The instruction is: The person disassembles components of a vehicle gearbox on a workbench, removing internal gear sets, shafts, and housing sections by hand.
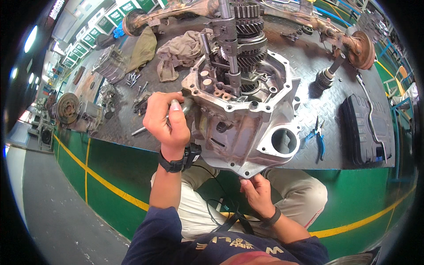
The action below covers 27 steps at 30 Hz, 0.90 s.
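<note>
A grey metal gearbox housing (234, 119) stands at the table's front edge, its open top facing up. Out of it rises an upright stack of gears (249, 39), with shift rods and forks (232, 57) beside it. My left hand (165, 119) is closed at the housing's upper left corner, fingers curled against its rim and thumb raised. What lies behind those fingers is partly hidden. Below, my right hand (258, 192) grips the bottom flange near a bolt hole, thumb on the near side and other fingers mostly hidden beneath.
Right of the housing lie blue-handled pliers (318, 138), a black tool case (366, 128), a long bent wrench (371, 115) and a gear shaft (329, 75). At left are a rag (181, 51), loose bolts (132, 79) and metal casings (110, 64). Rusty axles (176, 13) lie across the back.
</note>
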Motion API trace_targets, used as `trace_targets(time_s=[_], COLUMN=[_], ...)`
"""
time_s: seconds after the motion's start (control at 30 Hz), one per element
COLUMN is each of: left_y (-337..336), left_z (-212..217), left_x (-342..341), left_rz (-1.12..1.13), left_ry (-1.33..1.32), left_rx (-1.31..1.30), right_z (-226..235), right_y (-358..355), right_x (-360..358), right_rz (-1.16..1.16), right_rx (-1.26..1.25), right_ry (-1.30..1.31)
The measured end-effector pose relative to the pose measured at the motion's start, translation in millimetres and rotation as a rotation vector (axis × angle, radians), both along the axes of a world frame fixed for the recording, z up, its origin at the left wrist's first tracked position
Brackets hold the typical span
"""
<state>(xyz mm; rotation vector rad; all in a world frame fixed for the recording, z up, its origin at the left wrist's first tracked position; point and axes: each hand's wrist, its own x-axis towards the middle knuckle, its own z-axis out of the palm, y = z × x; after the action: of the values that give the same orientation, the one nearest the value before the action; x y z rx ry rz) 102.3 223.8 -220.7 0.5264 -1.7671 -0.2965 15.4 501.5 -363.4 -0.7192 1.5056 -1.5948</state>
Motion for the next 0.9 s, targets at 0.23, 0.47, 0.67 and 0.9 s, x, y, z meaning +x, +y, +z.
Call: trace_targets(time_s=[0.23, 0.47, 0.67, 0.9], left_y=[-1.9, -5.9, -4.3, -3.9], left_z=[-1.6, -3.9, -2.6, -1.5], left_x=[1.2, -3.4, -4.3, 0.0], left_rz=[0.003, 0.049, 0.046, 0.043], left_ry=[-0.003, 0.030, 0.042, -0.021], left_rx=[-0.012, -0.085, -0.092, -0.124], right_z=[-7.6, -10.6, -26.0, -18.9], right_y=[1.0, -0.6, 0.7, -2.5], right_x=[1.9, 7.2, 5.5, 4.4], right_rz=[-0.012, 0.041, 0.049, 0.054], right_rx=[-0.039, -0.161, -0.161, -0.166], right_ry=[-0.052, -0.271, -0.230, -0.215])
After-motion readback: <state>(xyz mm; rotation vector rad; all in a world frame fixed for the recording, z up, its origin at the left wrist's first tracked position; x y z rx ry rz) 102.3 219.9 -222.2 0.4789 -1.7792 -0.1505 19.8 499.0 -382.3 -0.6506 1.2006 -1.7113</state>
